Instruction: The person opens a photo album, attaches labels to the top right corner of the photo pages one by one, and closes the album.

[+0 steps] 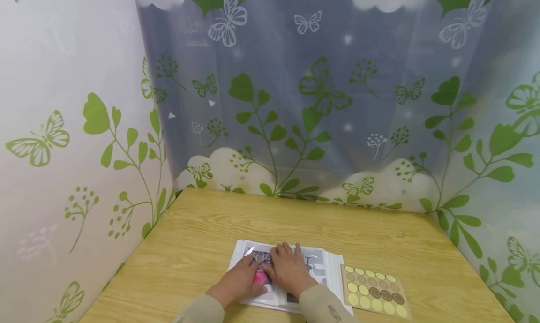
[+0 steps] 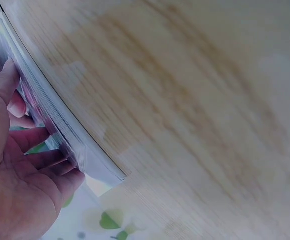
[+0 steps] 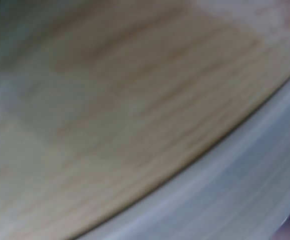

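Note:
An open album with thick white page edges and glossy clear-covered pages lies on the table. Grey pictures and a bright pink patch show on its pages. My left hand rests on the left page, fingers extended; in the left wrist view its fingertips touch the page near the edge. My right hand lies across the middle of the album, fingers on the page surface and its thumb close to the left hand. The right wrist view shows mainly the blurred album edge, with the right hand almost wholly out of sight.
A tan sheet of round yellow and brown stickers lies just right of the album. The wood-grain table extends back to a curtain printed with leaves and butterflies, with similar panels at both sides.

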{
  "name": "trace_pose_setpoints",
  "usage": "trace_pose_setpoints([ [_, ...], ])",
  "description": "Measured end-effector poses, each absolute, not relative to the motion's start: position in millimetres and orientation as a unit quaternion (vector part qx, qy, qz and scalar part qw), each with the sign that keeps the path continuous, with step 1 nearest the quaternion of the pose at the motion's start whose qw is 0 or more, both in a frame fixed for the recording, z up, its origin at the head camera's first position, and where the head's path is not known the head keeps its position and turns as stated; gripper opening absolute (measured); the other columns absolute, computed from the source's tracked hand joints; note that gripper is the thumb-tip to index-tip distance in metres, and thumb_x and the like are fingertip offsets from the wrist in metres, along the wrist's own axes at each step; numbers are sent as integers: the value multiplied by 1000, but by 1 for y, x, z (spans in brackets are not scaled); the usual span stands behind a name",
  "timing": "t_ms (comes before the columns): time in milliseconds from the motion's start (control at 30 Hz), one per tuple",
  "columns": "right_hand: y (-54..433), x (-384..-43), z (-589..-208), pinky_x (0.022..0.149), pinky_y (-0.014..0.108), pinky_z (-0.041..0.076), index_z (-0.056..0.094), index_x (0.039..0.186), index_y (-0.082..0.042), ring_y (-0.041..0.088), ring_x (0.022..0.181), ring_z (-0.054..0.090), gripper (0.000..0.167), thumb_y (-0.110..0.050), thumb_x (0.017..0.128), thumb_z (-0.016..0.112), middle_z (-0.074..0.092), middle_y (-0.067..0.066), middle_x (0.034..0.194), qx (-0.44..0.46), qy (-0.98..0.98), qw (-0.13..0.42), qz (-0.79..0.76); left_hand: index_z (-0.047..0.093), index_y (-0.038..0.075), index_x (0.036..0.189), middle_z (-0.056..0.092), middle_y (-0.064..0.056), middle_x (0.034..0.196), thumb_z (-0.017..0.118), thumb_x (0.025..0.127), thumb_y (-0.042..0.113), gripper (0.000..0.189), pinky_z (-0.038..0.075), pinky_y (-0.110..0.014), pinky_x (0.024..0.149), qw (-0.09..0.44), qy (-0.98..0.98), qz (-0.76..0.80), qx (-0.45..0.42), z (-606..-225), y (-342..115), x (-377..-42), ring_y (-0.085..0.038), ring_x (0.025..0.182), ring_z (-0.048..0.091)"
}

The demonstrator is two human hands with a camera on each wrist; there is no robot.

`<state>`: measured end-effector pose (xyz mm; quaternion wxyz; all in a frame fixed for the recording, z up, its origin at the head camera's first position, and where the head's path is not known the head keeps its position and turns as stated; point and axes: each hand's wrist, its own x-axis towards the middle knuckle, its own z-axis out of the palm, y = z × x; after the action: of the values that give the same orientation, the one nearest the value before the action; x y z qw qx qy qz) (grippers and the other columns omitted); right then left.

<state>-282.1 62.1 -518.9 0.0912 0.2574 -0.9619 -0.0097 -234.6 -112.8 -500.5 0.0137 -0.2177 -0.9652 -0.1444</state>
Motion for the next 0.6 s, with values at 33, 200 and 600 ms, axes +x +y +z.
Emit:
trace_pose_setpoints([
  [33,62,-282,-519,111,64,27,55,138,-7,34,134,44,61,-54,100,46,53,14,140,257,-962,91,-11,53,-7,135,45,-30,142,76,85,42,74,40,-51,107,12,-965,-146,-217,-500,-113,-234,-43,132,43],
  [200,64,-281,-518,111,64,26,55,140,-7,34,135,43,63,-54,99,48,53,14,141,256,-962,91,-12,53,-8,135,45,-30,142,76,85,43,75,40,-52,107,8,-966,-146,-215,-498,-113,-233,-44,132,43],
  [600,75,-280,-514,111,66,22,56,140,-15,38,135,42,56,-51,98,50,50,17,144,246,-965,92,23,54,-9,134,46,-30,140,77,84,42,76,41,-51,106,22,-966,-143,-215,-501,-112,-235,-44,130,46],
])
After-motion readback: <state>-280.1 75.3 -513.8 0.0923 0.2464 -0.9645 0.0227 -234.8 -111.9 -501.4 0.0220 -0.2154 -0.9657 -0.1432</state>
